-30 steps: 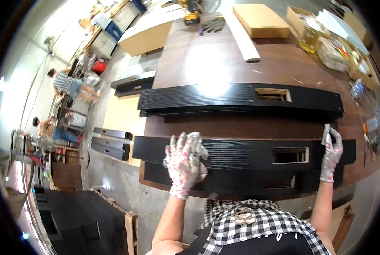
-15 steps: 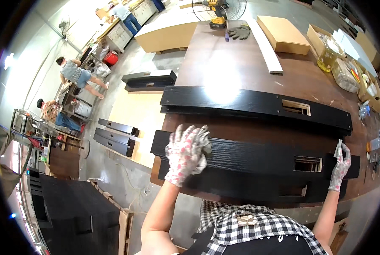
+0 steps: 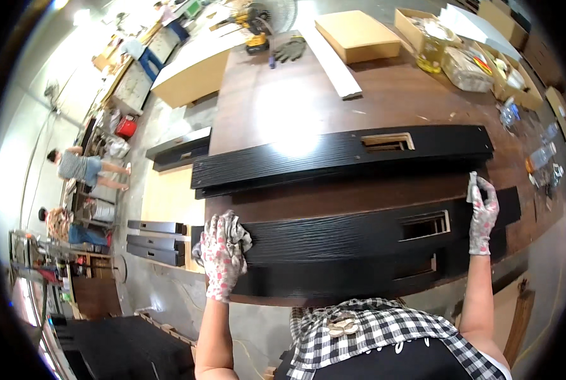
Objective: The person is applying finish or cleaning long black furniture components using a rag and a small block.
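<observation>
My left hand (image 3: 218, 263), in a white glove with pink dots, is closed on a crumpled grey rag (image 3: 240, 240). It presses the rag onto the left end of a black wood-grained board (image 3: 321, 240) with a rectangular cutout. At that board's right end, my right hand (image 3: 483, 218), gloved alike, lies by the far edge with thumb and fingers curled together. What they pinch, if anything, cannot be made out. Another black board (image 3: 333, 278) with a cutout lies along the near side. Farther off is a stack of black boards (image 3: 308, 155), the top one with a cutout.
The brown table (image 3: 264, 88) also bears a yellow cordless drill (image 3: 256, 38), a dark glove (image 3: 290, 49), a white strip (image 3: 330, 60), a flat carton (image 3: 357, 37) and plastic bottles (image 3: 540, 156). More black pieces (image 3: 156, 244) lie on a pale board at left. Several people work beyond.
My left hand has slid the rag leftward along the board to its left end. My right hand stays at the right end. The whole view has shifted and turned.
</observation>
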Motion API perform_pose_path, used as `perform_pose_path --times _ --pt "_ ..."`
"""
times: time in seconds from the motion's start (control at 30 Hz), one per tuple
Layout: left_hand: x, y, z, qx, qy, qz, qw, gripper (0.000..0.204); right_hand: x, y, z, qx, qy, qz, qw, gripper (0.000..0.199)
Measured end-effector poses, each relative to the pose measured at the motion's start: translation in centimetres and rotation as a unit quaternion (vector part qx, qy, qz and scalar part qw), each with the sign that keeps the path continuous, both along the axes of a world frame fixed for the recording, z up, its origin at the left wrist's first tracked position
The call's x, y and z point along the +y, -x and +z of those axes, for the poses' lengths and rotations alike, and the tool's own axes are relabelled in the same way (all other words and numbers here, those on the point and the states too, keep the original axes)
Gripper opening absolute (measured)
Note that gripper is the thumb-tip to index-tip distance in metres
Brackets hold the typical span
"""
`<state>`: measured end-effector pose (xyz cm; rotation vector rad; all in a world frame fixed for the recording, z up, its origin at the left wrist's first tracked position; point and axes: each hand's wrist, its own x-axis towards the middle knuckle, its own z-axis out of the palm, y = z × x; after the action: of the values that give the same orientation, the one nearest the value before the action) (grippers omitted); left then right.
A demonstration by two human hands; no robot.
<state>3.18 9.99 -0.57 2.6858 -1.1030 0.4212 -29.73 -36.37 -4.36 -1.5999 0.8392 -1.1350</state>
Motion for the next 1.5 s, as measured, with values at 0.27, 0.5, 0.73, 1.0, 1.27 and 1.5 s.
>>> perform_pose_path --times 0.27,0.5,0.73,1.0,1.27,1.5 --pt "-21.1 13.4 -0.2 0.152 -0.007 -0.266 0.952 0.063 0.5 -0.6 0.6 0.001 -0.006 -0.04 0.999 0.025" --pt "-12.6 7.8 1.7 0.082 -0.003 -0.131 0.988 0.053 1.1 -1.1 1.1 -0.012 0.028 -0.05 0.998 0.024" --pt "-24.7 17.5 -1.3 0.141 -0.005 -0.245 0.959 0.069 1.5 -1.0 1.7 -0.031 -0.015 -0.039 0.999 0.022" --pt "-9.9 6.0 1.0 0.52 0.506 -0.011 0.688 0.035 1.1 -0.8 1.6 -0.071 -0.042 -0.024 0.996 0.02" --pt "-15.4 9.8 -0.7 0.08 0.067 -0.101 0.989 0.044 1.4 -0.9 1.6 -0.089 -0.049 -0.021 0.995 0.022" --pt "-27.5 18.4 -0.7 0.164 0.07 -0.266 0.947 0.053 1.6 -1.3 2.0 -0.154 -0.067 -0.037 0.985 0.032"
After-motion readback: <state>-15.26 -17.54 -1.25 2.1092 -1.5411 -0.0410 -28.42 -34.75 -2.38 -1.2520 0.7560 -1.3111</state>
